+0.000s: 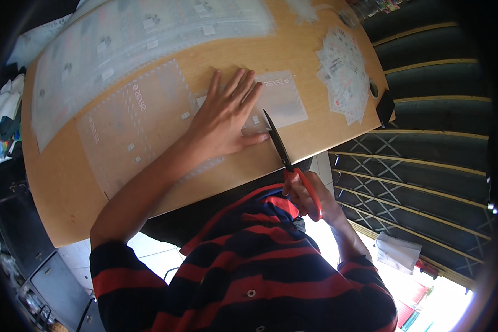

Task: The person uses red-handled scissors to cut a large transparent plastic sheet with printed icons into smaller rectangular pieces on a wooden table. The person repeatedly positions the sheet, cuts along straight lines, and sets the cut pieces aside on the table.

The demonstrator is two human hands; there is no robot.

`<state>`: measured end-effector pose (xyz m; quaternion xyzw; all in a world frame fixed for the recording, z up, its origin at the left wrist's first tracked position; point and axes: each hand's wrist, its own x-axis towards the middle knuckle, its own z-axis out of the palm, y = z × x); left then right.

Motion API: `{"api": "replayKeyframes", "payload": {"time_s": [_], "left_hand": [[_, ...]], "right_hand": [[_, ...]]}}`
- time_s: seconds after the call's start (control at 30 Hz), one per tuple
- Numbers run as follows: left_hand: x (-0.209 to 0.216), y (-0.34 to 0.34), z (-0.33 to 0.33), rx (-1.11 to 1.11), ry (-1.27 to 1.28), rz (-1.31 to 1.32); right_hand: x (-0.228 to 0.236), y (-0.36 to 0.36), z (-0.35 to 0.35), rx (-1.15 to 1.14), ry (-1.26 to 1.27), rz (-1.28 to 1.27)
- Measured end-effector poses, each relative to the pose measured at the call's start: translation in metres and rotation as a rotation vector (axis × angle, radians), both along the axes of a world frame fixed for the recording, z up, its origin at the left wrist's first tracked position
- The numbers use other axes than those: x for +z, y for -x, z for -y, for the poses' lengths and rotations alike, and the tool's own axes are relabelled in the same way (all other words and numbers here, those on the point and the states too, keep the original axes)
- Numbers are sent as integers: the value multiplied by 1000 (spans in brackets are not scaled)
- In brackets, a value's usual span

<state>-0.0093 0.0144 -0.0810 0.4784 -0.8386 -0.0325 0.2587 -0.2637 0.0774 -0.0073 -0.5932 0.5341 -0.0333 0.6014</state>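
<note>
Right, my left hand (227,113) lies palm down, fingers spread wide and thumb stuck out to the right, pressing on a clear plastic sheet (288,102) without pinching it. My left forearm slants in across the table, elbow bent out to the side. My right hand (307,191) is closed round the orange handles of the scissors (282,148), just off the near table edge, dark blades pointing up and left over the sheet. The tip is just beside my left thumb; the blades look close together, though I can't tell whether plastic sits between them.

That sheet's right edge runs clean, with bare wood between it and a fanned pile of printed pieces (343,77). Left of it there's another clear sheet (113,124), partly under my forearm. Behind, one long layered stretch of plastic (149,33) fills the far left.

All this lies on a light wooden table (66,193). Slatted dark panels (426,116) stand to the right, pale floor tiles (74,260) show below, and dark cabinets (19,227) line the left.
</note>
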Motion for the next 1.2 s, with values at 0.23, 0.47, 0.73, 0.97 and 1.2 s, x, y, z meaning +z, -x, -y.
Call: {"api": "replayKeyframes", "payload": {"time_s": [0.23,0.47,0.73,0.97,1.2], "left_hand": [[0,-1,0,0,-38,5],[-2,0,0,74,-12,-45],[0,3,-1,133,-20,-40],[0,3,-2,129,-27,-44],[-1,3,-2,120,-31,-73]], "right_hand": [[0,-1,-5,-26,-33,-75],[-8,0,-6,-10,-70,-197],[2,-11,-1,-7,-30,-104],[7,-17,8,24,-82,-239],[16,-31,11,-96,-106,-172]]}}
